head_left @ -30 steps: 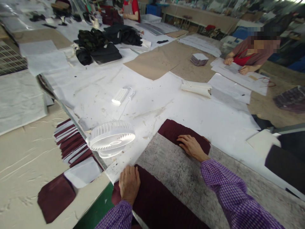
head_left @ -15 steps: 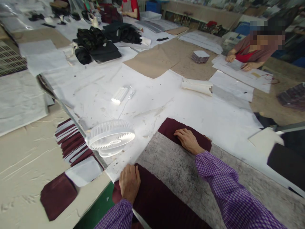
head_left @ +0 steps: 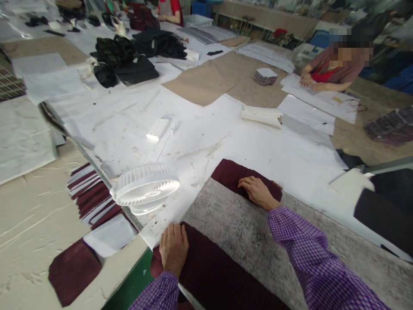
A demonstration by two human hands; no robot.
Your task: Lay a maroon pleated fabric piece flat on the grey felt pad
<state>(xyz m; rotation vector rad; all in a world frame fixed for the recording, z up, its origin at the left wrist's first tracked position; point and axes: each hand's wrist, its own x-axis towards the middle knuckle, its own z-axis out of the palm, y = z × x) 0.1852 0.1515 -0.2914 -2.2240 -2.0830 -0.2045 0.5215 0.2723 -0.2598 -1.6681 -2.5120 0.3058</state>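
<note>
My left hand (head_left: pixel 174 248) is closed over the left end of a long, dark maroon fabric stack (head_left: pixel 222 275), near the table's front edge. Its fingers bend over the cloth, and the thumb side lies against it. Farther back, my right hand (head_left: pixel 257 192) rests on a shorter maroon fabric piece (head_left: pixel 230 171), fingers loosely bent and lying on top of the cloth. Between the two maroon pieces lies a grey, scuffed board (head_left: pixel 226 219). Both of my sleeves are purple checked.
A white fan (head_left: pixel 148 189) stands left of the board, with a white lamp (head_left: pixel 158 130) behind it. Maroon and white pieces (head_left: pixel 93 193) lie fanned on the left table. Dark garments (head_left: pixel 119 51) lie farther back. A co-worker (head_left: pixel 338 71) leans over papers at the right.
The view has shifted slightly, moving the surroundings left in the picture. Both my hands stay on the maroon fabric. The co-worker's hands have come closer together.
</note>
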